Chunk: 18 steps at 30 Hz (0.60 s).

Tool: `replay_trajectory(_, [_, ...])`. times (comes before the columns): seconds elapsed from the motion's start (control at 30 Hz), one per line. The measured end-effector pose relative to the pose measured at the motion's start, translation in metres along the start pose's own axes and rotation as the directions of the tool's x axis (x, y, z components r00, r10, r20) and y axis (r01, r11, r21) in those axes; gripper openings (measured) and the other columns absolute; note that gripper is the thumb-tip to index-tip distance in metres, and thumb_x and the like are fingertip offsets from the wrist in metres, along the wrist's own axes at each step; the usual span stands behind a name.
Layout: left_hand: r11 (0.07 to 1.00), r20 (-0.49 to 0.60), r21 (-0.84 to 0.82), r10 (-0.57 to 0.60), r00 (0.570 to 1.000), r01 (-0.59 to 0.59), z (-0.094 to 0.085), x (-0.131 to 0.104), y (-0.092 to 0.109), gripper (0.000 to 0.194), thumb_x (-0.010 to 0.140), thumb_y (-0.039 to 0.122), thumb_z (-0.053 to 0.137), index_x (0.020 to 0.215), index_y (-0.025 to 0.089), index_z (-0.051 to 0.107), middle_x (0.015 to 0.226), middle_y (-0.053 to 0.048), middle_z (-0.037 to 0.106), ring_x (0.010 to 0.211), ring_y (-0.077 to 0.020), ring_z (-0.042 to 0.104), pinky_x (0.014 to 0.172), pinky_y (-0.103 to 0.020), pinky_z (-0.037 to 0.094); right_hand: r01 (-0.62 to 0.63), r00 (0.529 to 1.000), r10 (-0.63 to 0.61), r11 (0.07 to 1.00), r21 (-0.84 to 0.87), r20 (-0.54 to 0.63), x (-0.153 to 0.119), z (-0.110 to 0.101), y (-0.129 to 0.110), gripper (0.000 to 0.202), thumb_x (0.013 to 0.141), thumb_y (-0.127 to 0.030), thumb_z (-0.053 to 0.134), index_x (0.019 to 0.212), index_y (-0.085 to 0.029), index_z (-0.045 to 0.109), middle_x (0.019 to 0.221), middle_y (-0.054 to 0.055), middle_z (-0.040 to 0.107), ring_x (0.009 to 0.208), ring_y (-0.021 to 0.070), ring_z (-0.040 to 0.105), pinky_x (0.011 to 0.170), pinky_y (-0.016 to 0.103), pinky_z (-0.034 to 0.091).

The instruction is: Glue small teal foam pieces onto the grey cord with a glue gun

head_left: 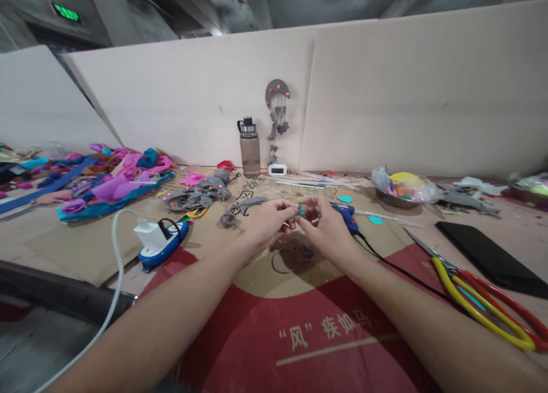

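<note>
Over the middle of the cardboard, my left hand [274, 221] and my right hand [325, 226] meet with their fingertips pinched together. A small teal piece [301, 211] is between them, partly hidden by the fingers; its outline is too blurred to tell. Under the hands lies a loose coil of grey cord [293, 256]. Just beyond my right hand is a blue hot glue gun [347, 217], its black cable running right. Two teal flower cut-outs [375, 220] lie near it. Left of my left hand is a small grey roll of strip [227, 219].
Yellow-and-red-handled scissors [483, 302] and a black phone [492, 256] lie right. A metal bowl [406, 199] of bagged bits stands behind. Left are a blue power strip [165, 247], grey felt pieces [197, 194] and coloured scraps [115, 182]. A bottle [250, 153] stands at the back.
</note>
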State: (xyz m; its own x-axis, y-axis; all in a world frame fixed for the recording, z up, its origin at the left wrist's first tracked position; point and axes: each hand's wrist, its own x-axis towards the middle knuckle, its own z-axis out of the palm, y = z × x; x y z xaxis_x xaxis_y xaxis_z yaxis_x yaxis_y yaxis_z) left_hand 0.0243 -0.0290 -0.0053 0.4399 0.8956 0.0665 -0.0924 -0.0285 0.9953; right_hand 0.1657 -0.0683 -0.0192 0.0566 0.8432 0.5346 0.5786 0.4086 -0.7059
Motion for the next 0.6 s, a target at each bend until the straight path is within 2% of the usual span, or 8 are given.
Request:
replay_trajectory(0.13, [1.0, 0.035, -0.018, -0.011, 0.999, 0.011, -0.0006, -0.0001, 0.0004, 0.012, 0.077, 0.023, 0.061, 0.073, 0.012, 0.058, 0.054, 0.001, 0.055, 0.044, -0.0056, 0.049, 0.042, -0.016, 0.038, -0.021, 1.0, 0.02, 0.999, -0.025, -0.01, 0.0007, -0.0063, -0.0043, 0.013, 0.08, -0.029, 0.055, 0.084, -0.018, 0.058, 0.074, 0.002, 0.063, 0.064, 0.0135, 0.056, 0.061, 0.026, 0.043])
replay_trajectory(0.33, [0.992, 0.104, -0.124, -0.011, 0.994, 0.024, -0.003, 0.0001, 0.003, 0.011, 0.075, 0.02, 0.064, 0.077, 0.009, 0.061, 0.059, -0.002, 0.058, 0.05, -0.0068, 0.054, 0.049, -0.018, 0.044, -0.115, 0.993, 0.115, 0.993, 0.004, -0.012, 0.0041, -0.0097, -0.0017, 0.017, 0.08, -0.033, 0.053, 0.082, -0.018, 0.06, 0.074, 0.002, 0.064, 0.06, 0.0133, 0.057, 0.061, 0.027, 0.043])
replay_trajectory(0.5, [0.985, 0.097, -0.167, -0.031, 0.995, 0.047, -0.0027, 0.0001, 0.0037, 0.011, 0.071, 0.009, 0.061, 0.082, 0.009, 0.062, 0.06, -0.003, 0.06, 0.052, -0.0083, 0.056, 0.052, -0.02, 0.048, -0.157, 0.988, 0.157, 0.988, 0.003, 0.003, 0.0052, -0.0104, -0.0039, 0.015, 0.079, -0.031, 0.052, 0.079, -0.018, 0.058, 0.068, 0.0, 0.062, 0.058, 0.0127, 0.055, 0.058, 0.026, 0.041])
replay_trajectory(0.6, [0.987, 0.08, -0.155, -0.038, 0.996, 0.05, -0.0017, -0.0007, 0.004, 0.012, 0.07, 0.008, 0.06, 0.082, 0.009, 0.062, 0.059, -0.003, 0.06, 0.051, -0.0084, 0.056, 0.051, -0.02, 0.048, -0.162, 0.987, 0.162, 0.987, -0.021, 0.006, 0.005, -0.011, -0.0072, 0.013, 0.078, -0.029, 0.051, 0.075, -0.018, 0.056, 0.063, -0.001, 0.059, 0.056, 0.0122, 0.052, 0.056, 0.025, 0.039])
